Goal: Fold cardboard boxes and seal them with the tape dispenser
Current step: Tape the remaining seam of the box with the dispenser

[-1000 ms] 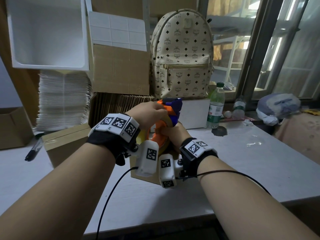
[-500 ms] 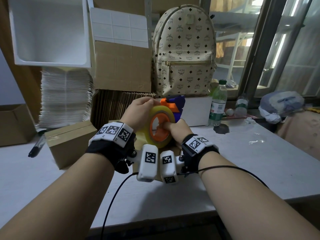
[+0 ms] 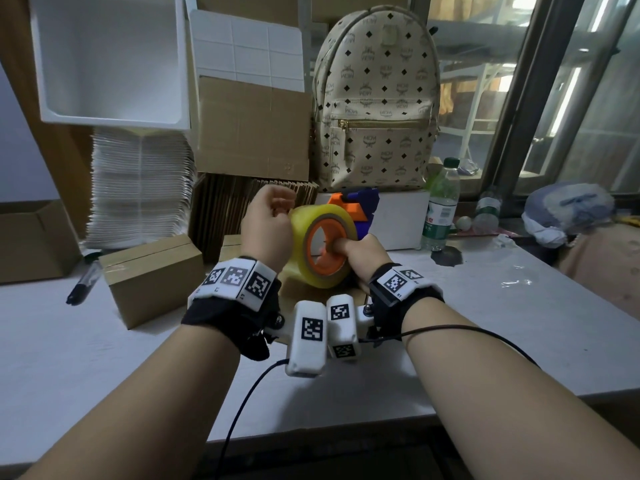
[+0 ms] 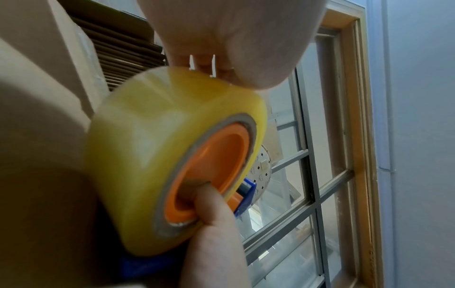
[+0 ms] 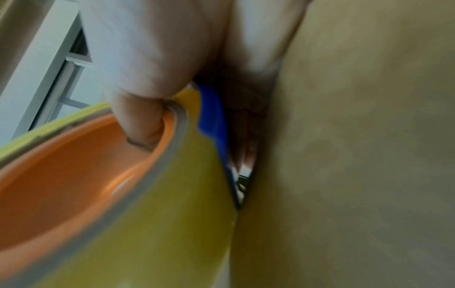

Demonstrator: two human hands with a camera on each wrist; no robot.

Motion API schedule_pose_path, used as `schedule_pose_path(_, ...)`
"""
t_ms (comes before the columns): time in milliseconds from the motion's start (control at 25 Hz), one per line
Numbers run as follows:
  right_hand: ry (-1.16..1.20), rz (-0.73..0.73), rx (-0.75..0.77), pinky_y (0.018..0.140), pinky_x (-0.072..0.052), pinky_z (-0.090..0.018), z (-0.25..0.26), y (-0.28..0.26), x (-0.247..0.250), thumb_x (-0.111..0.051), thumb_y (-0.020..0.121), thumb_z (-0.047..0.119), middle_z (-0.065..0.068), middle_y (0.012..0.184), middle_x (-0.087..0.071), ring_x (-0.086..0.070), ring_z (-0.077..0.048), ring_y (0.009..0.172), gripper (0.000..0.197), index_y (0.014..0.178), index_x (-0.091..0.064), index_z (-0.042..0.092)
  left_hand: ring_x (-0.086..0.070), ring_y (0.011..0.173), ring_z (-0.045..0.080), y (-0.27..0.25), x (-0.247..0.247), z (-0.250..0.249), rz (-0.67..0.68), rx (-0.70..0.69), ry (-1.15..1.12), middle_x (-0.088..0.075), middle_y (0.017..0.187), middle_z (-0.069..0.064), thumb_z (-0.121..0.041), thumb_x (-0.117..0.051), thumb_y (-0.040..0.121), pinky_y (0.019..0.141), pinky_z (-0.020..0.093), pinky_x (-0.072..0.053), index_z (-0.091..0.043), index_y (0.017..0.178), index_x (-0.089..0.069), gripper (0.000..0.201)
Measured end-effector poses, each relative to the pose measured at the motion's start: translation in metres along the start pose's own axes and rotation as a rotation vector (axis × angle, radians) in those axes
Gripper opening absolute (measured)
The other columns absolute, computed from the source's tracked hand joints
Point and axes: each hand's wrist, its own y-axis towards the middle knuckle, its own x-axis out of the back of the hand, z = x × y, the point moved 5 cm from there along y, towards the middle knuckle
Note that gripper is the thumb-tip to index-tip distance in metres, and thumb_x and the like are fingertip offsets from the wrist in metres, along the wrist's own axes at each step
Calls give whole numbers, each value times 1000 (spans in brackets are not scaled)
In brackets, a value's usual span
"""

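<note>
A tape dispenser (image 3: 323, 251) with a yellow roll, orange core and blue frame is held up over a small cardboard box (image 3: 298, 292), which my hands mostly hide. My right hand (image 3: 360, 251) grips the dispenser from below, thumb hooked into the orange core (image 4: 216, 165). The right wrist view shows that thumb (image 5: 147, 109) on the core's rim, above the roll (image 5: 160, 243). My left hand (image 3: 270, 220) sits at the roll's top left with curled fingers. In the left wrist view its fingertips (image 4: 209, 66) pinch the tape at the top of the roll (image 4: 160, 136). A closed, taped box (image 3: 152, 275) stands to the left.
On the white table (image 3: 485, 323) lie a black marker (image 3: 83, 285) and a water bottle (image 3: 441, 206). Behind stand a patterned backpack (image 3: 377, 98), flat cardboard sheets (image 3: 228, 206), a white stack (image 3: 138, 188) and an open carton (image 3: 27, 244). Window at right.
The dispenser has turned so the roll and its orange core face me. My left hand slid from covering the dispenser to the roll's top left edge.
</note>
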Motion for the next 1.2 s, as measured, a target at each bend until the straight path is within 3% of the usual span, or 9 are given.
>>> schedule_pose_path(200, 80, -50, -36, 93, -50, -52, -2, 3, 6, -75, 56, 40, -14, 89, -74, -68, -33, 91, 38, 80, -69, 12, -60, 83, 24, -15, -9, 57, 100, 385, -248, -63, 96, 10, -2, -45, 88, 83, 42, -53, -20, 89, -59, 22)
schedule_pose_path(320, 209, -102, -33, 89, -52, -54, -4, 3, 8, -78, 45, 47, -16, 89, -73, -69, -34, 89, 56, 86, -70, 10, -63, 95, 28, -22, -17, 60, 316, 226, 19, -69, 96, 7, 1, -45, 79, 88, 44, -52, -24, 97, -64, 36)
schedule_pose_path(440, 426, -213, -77, 78, -55, -52, 2, -5, 20, -74, 70, 31, -18, 100, -68, -65, -36, 93, 48, 111, -61, 8, -54, 114, 25, -39, -31, 47, 486, -32, 479, -65, 114, 4, -4, -45, 86, 93, 30, -40, -21, 112, -63, 36)
schedule_pose_path(560, 612, -327, -159, 59, -57, -46, -6, -4, 49, -68, 81, 17, -17, 103, -63, -62, -37, 92, 39, 116, -54, 10, -41, 126, 16, -48, -43, 51, 518, -51, 647, -57, 122, -5, -24, -43, 93, 110, 48, -21, -30, 115, -60, 29)
schedule_pose_path(680, 414, -395, -265, 43, -49, -25, -23, -7, 83, -64, 83, 21, -14, 101, -63, -63, -28, 77, 34, 113, -56, 8, -53, 115, 21, -43, -54, 56, 550, -91, 621, -63, 115, 1, -33, -48, 92, 96, 37, -42, -29, 111, -65, 26)
schedule_pose_path(760, 290, -386, -332, 46, -47, -21, -34, -8, 97, -60, 86, 25, -12, 102, -61, -59, -24, 70, 29, 111, -56, 10, -57, 108, 22, -41, -55, 49, 568, -96, 650, -67, 113, 2, -35, -51, 92, 88, 30, -44, -27, 110, -67, 25)
schedule_pose_path(880, 129, -425, -376, 75, -54, -26, -45, -9, 114, -55, 89, 29, -13, 115, -58, -59, -26, 90, 41, 121, -54, 4, -58, 102, 22, -39, -61, 44, 576, -27, 688, -68, 108, 2, -36, -51, 93, 81, 31, -45, -26, 105, -69, 24)
schedule_pose_path(1040, -133, -391, -365, 65, -39, -21, -49, -8, 125, -38, 101, 26, -16, 143, -42, -46, -28, 126, 47, 141, -35, 0, -57, 98, 23, -38, -76, 42, 555, 6, 770, -66, 105, 3, -40, -47, 94, 78, 34, -47, -27, 105, -68, 27)
schedule_pose_path(1200, -198, -421, -422, 91, -44, -32, -69, 1, 135, -50, 92, 5, -23, 130, -51, -52, -36, 116, 36, 128, -46, 2, -57, 105, 28, -28, -99, 46, 588, 1, 837, -63, 114, 8, -27, -45, 96, 85, 38, -47, -23, 112, -66, 27)
